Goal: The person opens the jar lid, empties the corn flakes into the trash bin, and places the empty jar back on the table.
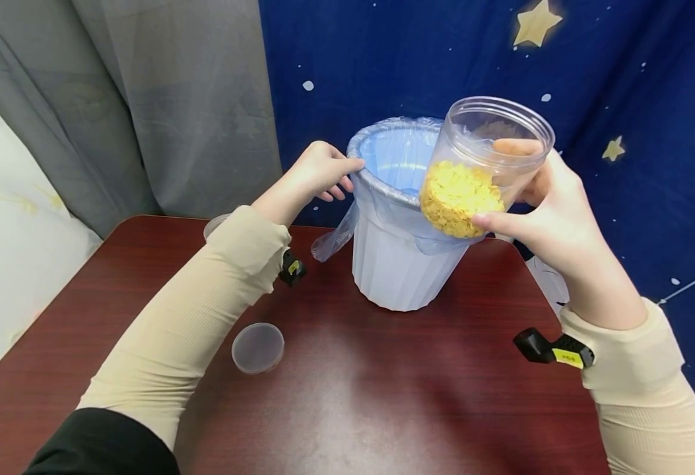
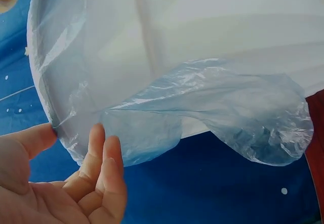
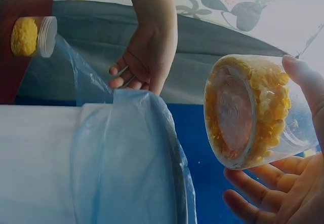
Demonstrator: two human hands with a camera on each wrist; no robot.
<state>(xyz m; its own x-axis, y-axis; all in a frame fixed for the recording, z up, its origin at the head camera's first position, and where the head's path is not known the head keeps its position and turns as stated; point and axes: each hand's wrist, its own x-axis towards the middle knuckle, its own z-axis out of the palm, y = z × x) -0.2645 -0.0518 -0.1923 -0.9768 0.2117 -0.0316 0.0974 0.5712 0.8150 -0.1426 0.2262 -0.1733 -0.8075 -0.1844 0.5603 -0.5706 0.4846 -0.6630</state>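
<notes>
My right hand (image 1: 546, 204) holds a clear, open-topped jar (image 1: 498, 132), thumb on one side and fingers round the other. Yellow flakes (image 1: 457, 198) fill its lower part. The jar is tilted beside the rim of a white bin (image 1: 403, 264), its mouth pointing up and away from the bin. A pale blue plastic bag (image 1: 397, 158) lines the bin and folds over its rim. At the rim's left side my left hand (image 1: 323, 171) touches the edge with the thumb; its other fingers (image 2: 114, 178) hang loosely curled outside, near the bag.
A round clear lid (image 1: 258, 348) lies on the dark red table (image 1: 395, 396). Behind my left forearm stands another jar with yellow contents (image 3: 25, 36), mostly hidden in the head view. Blue starry cloth (image 1: 412, 53) and a grey curtain (image 1: 198, 99) hang behind the table.
</notes>
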